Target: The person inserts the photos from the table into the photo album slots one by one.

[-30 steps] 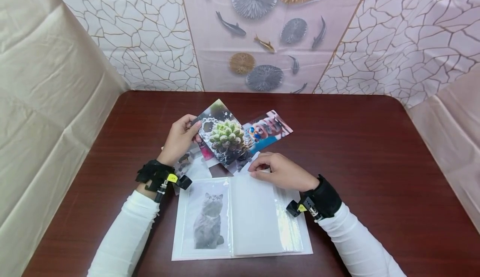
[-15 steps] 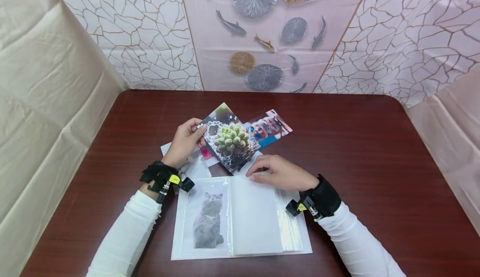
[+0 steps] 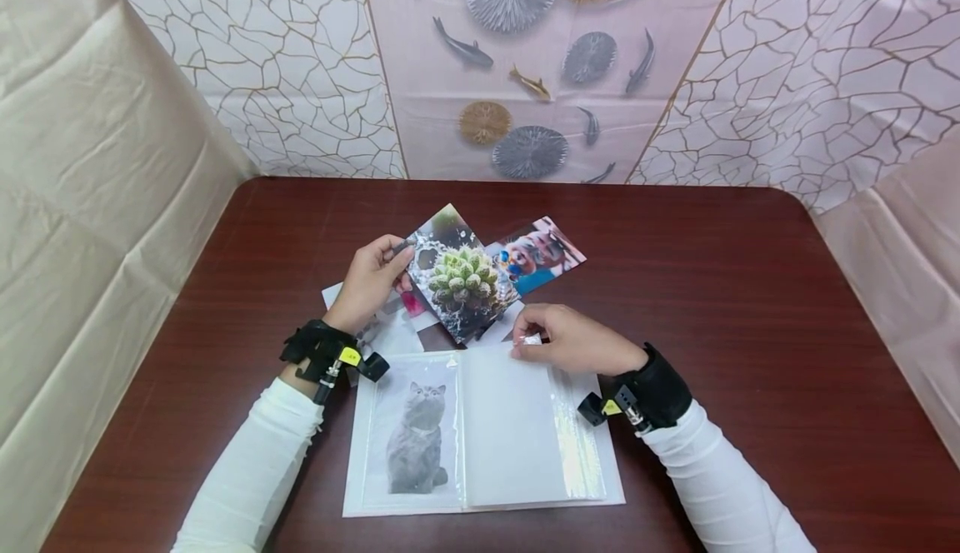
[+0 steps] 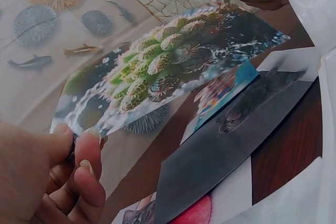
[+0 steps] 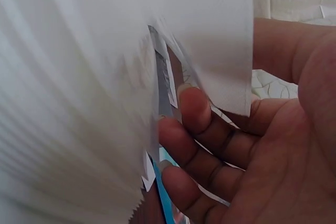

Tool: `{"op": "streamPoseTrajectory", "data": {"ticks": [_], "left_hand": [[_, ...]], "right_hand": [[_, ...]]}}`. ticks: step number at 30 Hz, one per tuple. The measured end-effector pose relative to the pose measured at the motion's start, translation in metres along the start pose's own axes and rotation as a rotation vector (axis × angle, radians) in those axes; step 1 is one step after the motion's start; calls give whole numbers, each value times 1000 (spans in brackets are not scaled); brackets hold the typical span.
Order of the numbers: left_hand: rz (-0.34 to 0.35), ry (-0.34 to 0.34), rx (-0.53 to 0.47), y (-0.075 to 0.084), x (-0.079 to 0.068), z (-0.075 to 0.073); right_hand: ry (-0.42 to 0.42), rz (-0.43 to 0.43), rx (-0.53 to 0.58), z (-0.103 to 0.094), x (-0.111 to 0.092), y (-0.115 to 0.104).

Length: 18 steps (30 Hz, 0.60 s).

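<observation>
My left hand (image 3: 371,278) pinches a photo print (image 3: 461,278) of a green cactus by its left corner, between thumb and fingers (image 4: 88,148). The print is tilted above the album's far edge. A white photo album (image 3: 354,486) lies spread out in front of me. Its left pocket shows a grey cat picture (image 3: 417,445); the right page (image 3: 513,436) is plain white with a shiny clear strip. My right hand (image 3: 573,341) pinches the top of the right page. In the right wrist view, curled fingers (image 5: 194,108) sit beside a gap between the white page (image 5: 220,40) and pale layers.
Behind the album lie several overlapping loose prints (image 3: 393,332), including a colourful one (image 3: 543,253) at the right and a dark one with a cat (image 4: 210,145). A patterned cloth (image 3: 480,53) hangs behind the brown table (image 3: 720,286).
My left hand has brought the cactus print slightly right and nearer the album, then held it there. My right hand has shifted a little right along the page's top edge.
</observation>
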<state>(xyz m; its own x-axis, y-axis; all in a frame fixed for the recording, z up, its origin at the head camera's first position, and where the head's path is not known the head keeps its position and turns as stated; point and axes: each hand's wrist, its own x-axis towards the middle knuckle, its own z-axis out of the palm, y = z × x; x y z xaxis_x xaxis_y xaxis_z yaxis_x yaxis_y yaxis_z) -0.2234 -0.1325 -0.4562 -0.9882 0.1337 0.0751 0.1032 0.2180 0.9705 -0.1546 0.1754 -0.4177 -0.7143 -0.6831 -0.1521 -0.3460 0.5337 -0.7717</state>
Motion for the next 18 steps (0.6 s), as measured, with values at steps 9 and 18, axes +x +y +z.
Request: {"op": "streamPoseTrajectory", "data": {"ticks": [9, 18], "left_hand": [[-3, -17, -5, 2, 0, 2], [13, -52, 6, 7, 1, 7]], "right_hand": [[-9, -27, 19, -8, -3, 4], [-9, -32, 37, -17, -7, 5]]}}
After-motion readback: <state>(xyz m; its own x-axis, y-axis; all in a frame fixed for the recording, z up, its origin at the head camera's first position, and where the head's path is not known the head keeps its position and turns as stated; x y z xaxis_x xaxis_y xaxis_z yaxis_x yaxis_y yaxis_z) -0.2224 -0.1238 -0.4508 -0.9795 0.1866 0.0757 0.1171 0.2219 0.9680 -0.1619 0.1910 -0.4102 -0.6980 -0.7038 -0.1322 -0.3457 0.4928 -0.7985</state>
